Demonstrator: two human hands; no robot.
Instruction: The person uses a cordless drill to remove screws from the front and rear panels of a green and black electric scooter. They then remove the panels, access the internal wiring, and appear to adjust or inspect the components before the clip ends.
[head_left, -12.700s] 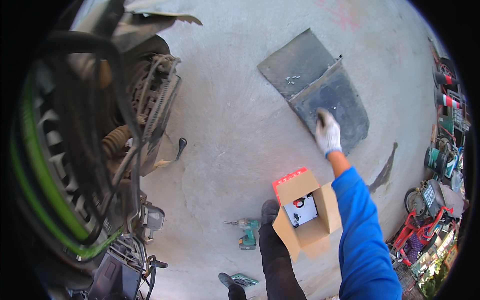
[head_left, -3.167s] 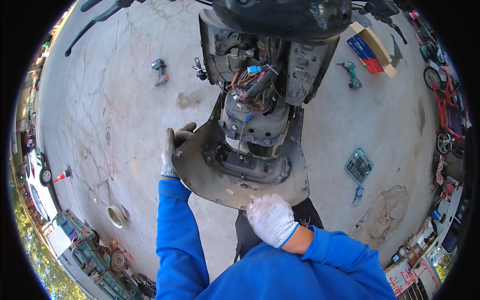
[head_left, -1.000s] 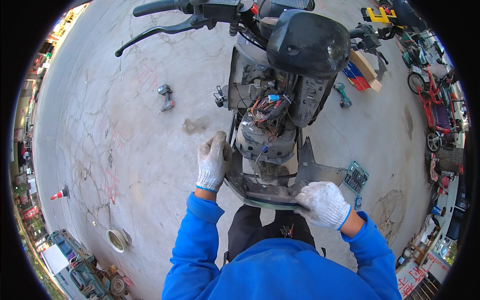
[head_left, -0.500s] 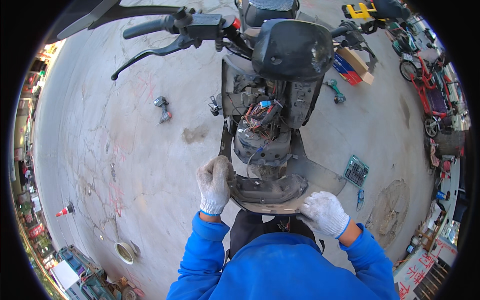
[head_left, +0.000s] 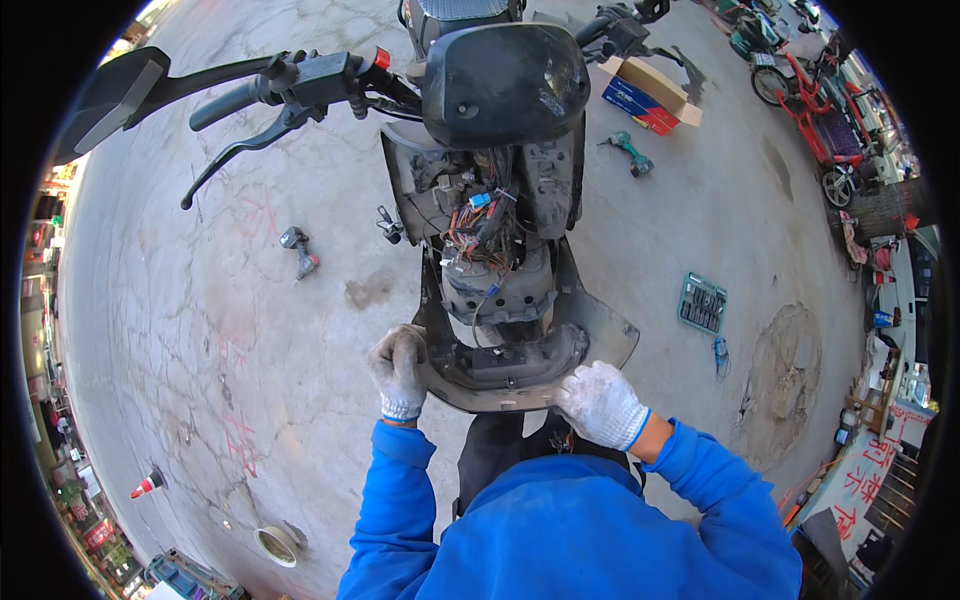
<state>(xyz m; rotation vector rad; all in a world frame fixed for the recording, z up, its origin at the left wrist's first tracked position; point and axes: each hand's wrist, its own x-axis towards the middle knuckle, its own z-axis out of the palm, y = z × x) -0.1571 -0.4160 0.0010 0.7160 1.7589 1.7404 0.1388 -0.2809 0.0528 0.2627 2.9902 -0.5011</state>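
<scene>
Both white-gloved hands hold the dark plastic front panel (head_left: pixel 512 400) of a scooter, with its hollow inner side facing up. My left hand (head_left: pixel 398 372) is closed on the panel's left edge. At the right part of the near rim, my right hand (head_left: pixel 602 405) grips the edge, its fingertips partly hidden. A dark lamp-like unit (head_left: pixel 500 362) sits inside the panel, and a thin cable runs from it up to the scooter's body. Beyond, the open scooter front shows bundled coloured wires (head_left: pixel 472 235) and a blue connector (head_left: pixel 481 201). Above them is the black handlebar cover (head_left: pixel 508 88).
A cordless drill (head_left: pixel 299 252) lies left of the scooter. To the right are a green power tool (head_left: pixel 628 153), an open cardboard box (head_left: pixel 645 98) and a green socket set case (head_left: pixel 702 302). A traffic cone (head_left: pixel 147 484) and a round basin (head_left: pixel 276 546) stand at lower left.
The whole view has shifted, so the scooter now appears further left and slightly higher. Both hands keep their hold on the front panel, which shows little movement against the scooter.
</scene>
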